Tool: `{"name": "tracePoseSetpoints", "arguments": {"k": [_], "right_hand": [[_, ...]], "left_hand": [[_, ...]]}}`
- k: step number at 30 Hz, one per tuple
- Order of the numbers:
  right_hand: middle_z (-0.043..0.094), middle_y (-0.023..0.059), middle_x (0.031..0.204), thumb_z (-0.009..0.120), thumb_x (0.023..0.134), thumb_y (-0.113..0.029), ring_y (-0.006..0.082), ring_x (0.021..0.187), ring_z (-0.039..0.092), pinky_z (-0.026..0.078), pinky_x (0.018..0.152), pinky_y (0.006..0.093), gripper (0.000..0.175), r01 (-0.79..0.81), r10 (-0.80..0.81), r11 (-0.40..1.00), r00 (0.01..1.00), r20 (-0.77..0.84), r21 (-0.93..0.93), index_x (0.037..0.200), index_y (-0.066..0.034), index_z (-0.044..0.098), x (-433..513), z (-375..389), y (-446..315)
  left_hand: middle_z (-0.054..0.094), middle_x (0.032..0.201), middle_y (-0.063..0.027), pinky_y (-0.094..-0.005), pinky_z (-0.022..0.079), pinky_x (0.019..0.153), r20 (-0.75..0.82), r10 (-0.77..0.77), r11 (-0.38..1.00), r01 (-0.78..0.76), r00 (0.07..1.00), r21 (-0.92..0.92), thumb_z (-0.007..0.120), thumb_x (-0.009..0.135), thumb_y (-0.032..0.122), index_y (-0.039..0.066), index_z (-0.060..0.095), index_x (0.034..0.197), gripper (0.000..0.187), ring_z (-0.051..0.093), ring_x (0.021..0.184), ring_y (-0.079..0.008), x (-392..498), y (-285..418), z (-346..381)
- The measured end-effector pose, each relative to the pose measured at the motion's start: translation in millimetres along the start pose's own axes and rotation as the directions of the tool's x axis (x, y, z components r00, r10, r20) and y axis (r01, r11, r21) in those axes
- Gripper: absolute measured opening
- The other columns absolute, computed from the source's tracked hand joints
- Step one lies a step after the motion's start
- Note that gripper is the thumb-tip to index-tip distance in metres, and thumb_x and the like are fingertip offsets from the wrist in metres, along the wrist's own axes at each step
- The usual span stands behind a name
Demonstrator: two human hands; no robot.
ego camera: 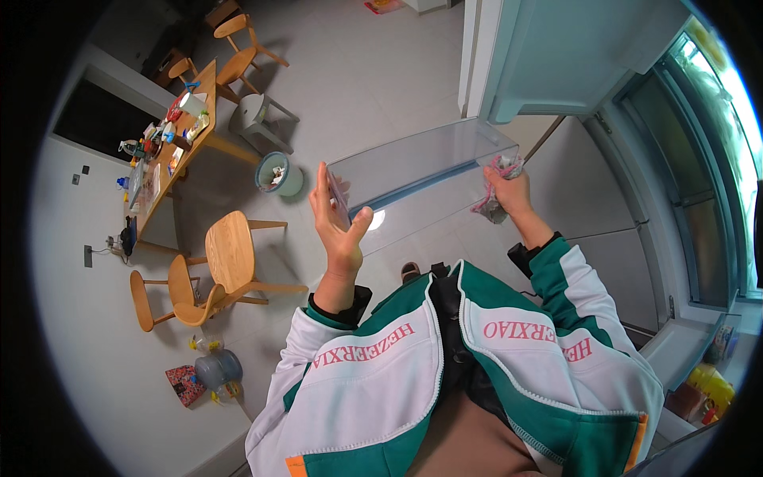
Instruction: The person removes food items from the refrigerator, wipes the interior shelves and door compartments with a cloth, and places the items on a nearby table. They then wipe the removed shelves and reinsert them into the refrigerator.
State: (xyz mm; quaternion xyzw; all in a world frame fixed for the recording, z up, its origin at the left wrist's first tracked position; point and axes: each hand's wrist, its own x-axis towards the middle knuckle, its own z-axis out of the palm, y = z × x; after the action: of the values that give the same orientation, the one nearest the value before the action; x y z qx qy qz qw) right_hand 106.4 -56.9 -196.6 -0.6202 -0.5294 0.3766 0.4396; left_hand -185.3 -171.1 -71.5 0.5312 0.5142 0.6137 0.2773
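Observation:
A clear plastic refrigerator bin (411, 161) with a blue-grey strip along it is held up in front of me. My left hand (338, 223) supports its left end, palm against the end wall and thumb at the near side. At the right end, my right hand (511, 189) grips a crumpled grey cloth with pink edging (492, 210). The cloth touches or nearly touches the bin's corner; whether those fingers also hold the bin is hidden.
To my right stands an open refrigerator (673, 179), its lower door shelf (703, 387) holding packages. A waste bin (280, 174), a grey stool (262, 119) and a wooden chair (232, 250) stand left, by a cluttered table (205, 134). A large water bottle (219, 371) is on the floor.

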Motion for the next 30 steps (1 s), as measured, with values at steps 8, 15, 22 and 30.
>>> {"name": "tracePoseSetpoints", "arguments": {"k": [8, 15, 22, 30], "right_hand": [[0.07, 0.02, 0.079, 0.07, 0.076, -0.058, 0.04, 0.078, 0.067, 0.052, 0.07, 0.0451, 0.056, 0.172, -0.028, 0.766, 0.971, 0.235, -0.619, 0.081, -0.0029, 0.073, 0.5, -37.9, -43.0], [0.071, 0.0101, 0.086, 0.075, 0.085, -0.038, 0.0244, 0.083, 0.069, 0.051, 0.073, 0.0409, 0.037, 0.228, -0.231, 0.973, 0.968, -0.098, -0.034, 0.094, -0.0025, 0.07, -12.4, -65.2, -73.4], [0.034, 0.0178, 0.152, 0.074, 0.083, -0.045, 0.0351, 0.145, 0.026, 0.024, 0.115, 0.0464, 0.085, 0.734, -0.716, 0.652, 0.512, 0.474, 0.191, 0.15, -0.0116, 0.034, -50.9, -16.3, -136.9], [0.053, 0.0153, 0.135, 0.073, 0.076, -0.01, 0.0395, 0.126, 0.047, 0.041, 0.102, 0.0475, 0.063, 0.904, -0.696, 0.412, 0.392, 0.602, -0.113, 0.135, -0.0097, 0.053, -56.0, 24.4, -164.9]], "left_hand": [[0.037, 0.12, -0.0077, -0.0398, 0.032, 0.107, -0.01, -0.036, 0.999, 0.036, 0.999, -0.009, 0.072, 0.074, 0.026, 0.002, 0.03, 0.151, 0.091, 0.044, 0.118, -0.0244, -2.9, -9.7, -3.6], [0.036, 0.12, -0.0071, -0.0366, 0.034, 0.106, -0.019, 0.006, 1.0, -0.005, 1.0, 0.021, 0.074, 0.074, 0.02, 0.001, 0.032, 0.15, 0.09, 0.042, 0.119, -0.0213, 3.9, -12.4, -7.5], [0.037, 0.119, -0.0076, -0.0346, 0.037, 0.104, 0.009, -0.061, 0.997, 0.06, 0.998, 0.047, 0.079, 0.07, 0.015, 0.001, 0.033, 0.149, 0.093, 0.045, 0.115, -0.0205, -0.9, -17.9, 8.6], [0.038, 0.123, -0.0111, -0.0379, 0.04, 0.104, 0.084, -0.149, 0.989, 0.15, 0.985, -0.015, 0.075, 0.066, 0.013, 0.001, 0.034, 0.148, 0.092, 0.046, 0.12, -0.0247, -8.6, -13.8, 18.6]]}}
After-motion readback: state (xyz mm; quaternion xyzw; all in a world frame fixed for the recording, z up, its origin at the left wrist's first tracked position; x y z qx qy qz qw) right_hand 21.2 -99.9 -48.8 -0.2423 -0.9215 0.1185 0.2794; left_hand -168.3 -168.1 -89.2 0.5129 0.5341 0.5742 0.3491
